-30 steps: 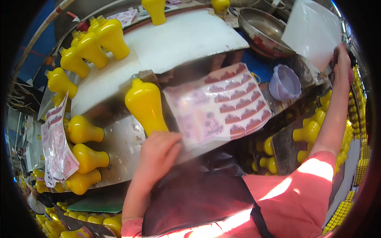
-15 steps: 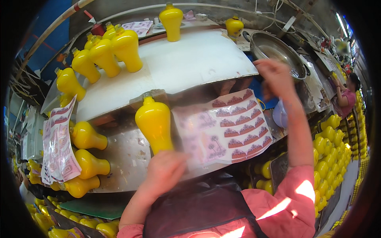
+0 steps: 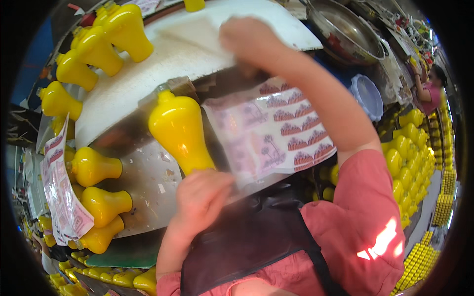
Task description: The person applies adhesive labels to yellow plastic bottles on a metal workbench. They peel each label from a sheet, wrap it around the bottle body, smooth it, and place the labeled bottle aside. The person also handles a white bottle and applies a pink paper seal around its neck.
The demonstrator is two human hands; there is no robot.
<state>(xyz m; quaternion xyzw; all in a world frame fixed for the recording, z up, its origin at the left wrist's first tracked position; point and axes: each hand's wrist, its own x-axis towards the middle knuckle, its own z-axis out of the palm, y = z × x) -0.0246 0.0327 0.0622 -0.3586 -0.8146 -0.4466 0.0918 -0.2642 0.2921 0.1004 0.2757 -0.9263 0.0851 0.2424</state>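
Note:
A glossy yellow bottle (image 3: 177, 126), broad at the shoulder and narrow at the foot, lies tilted with its neck away from me on a small rest. My left hand (image 3: 202, 197) is closed round its foot. Over the white board (image 3: 163, 64) my right hand (image 3: 249, 39) is blurred, its fingers curled. A pale, thin, smeared shape (image 3: 192, 34) shows beside those fingers; whether they hold it is unclear. Below my right forearm, a printed decal sheet (image 3: 261, 133) with purple-red motifs lies right of the bottle.
Several yellow bottles (image 3: 128, 34) stand on the board's left; others (image 3: 103, 204) lie beneath, beside a hanging decal sheet (image 3: 61, 192). A metal pan (image 3: 345, 32) and a lilac basin (image 3: 368, 96) are at right. Many bottles (image 3: 405, 158) fill the right side, where another person (image 3: 429, 89) sits.
My right hand has swung left from beside the pan to over the white board. The left hand keeps hold of the bottle's foot. The whole view has shifted and turned somewhat.

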